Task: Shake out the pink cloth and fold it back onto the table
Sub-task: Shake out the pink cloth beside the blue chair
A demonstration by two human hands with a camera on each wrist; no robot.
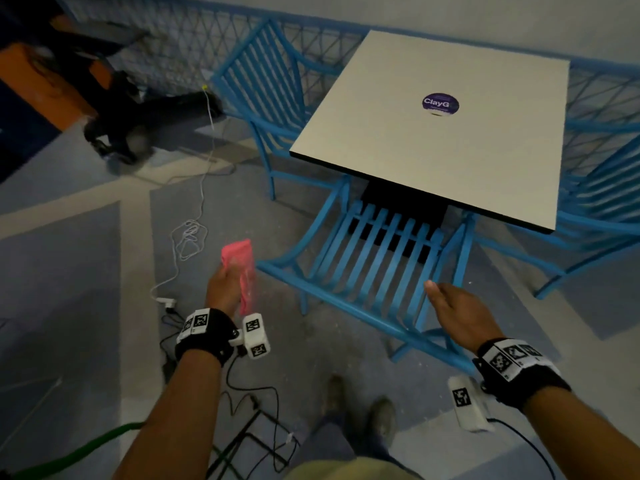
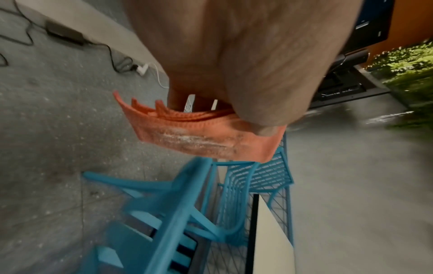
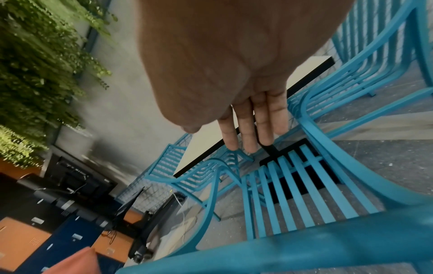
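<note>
My left hand (image 1: pixel 227 284) grips the pink cloth (image 1: pixel 240 263), folded in several layers, out over the floor to the left of the near chair. In the left wrist view the cloth (image 2: pixel 199 135) shows whitish dusty smears, and thumb and fingers pinch its upper edge. My right hand (image 1: pixel 450 308) hovers empty above the near chair's back, fingers (image 3: pixel 257 122) straight and together. The white square table (image 1: pixel 415 143) stands ahead, bare except for a round purple sticker (image 1: pixel 440 104). A corner of the cloth (image 3: pixel 75 263) shows in the right wrist view.
A blue slatted chair (image 1: pixel 374 271) stands between me and the table, with more blue chairs at left (image 1: pixel 263 84) and right (image 1: pixel 602 188). White cable (image 1: pixel 188 237) and black wires (image 1: pixel 249 393) lie on the grey floor. A blue mesh fence (image 1: pixel 173 39) runs behind.
</note>
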